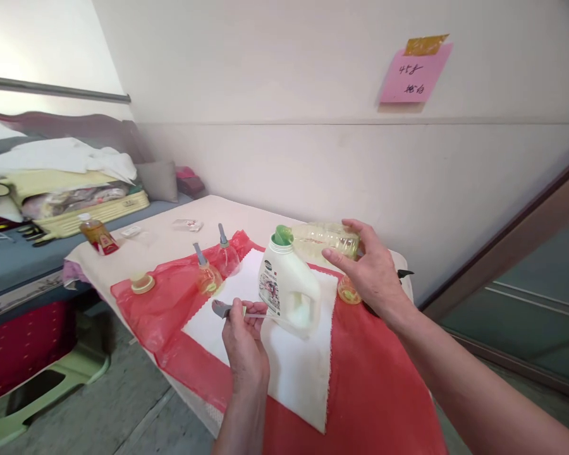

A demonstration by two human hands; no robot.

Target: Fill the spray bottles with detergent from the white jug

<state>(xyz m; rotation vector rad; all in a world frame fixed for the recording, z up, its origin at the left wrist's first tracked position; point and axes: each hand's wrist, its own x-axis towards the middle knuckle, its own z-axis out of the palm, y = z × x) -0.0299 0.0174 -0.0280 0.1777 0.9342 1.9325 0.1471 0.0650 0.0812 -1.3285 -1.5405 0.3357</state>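
My right hand [372, 262] grips a clear plastic bottle [325, 239] with pale yellowish contents, tipped onto its side. Its left end meets a green funnel-like piece [283, 234] in the mouth of a white detergent jug [284, 275]. The jug has a side handle and a printed label, and stands on a white cloth [294, 373]. In my left hand [246, 347], the fingers close around a grey pump top [221, 308] with a thin tube, held in front of the jug's base.
Two small clear bottles with grey pump tops, one [207, 275] nearer, stand on red plastic sheeting [374, 373]. A round lid [143, 284] lies left; a small yellowish container [349, 292] is beneath my right hand. An amber bottle [97, 235] stands at the table's far-left edge, by the bed.
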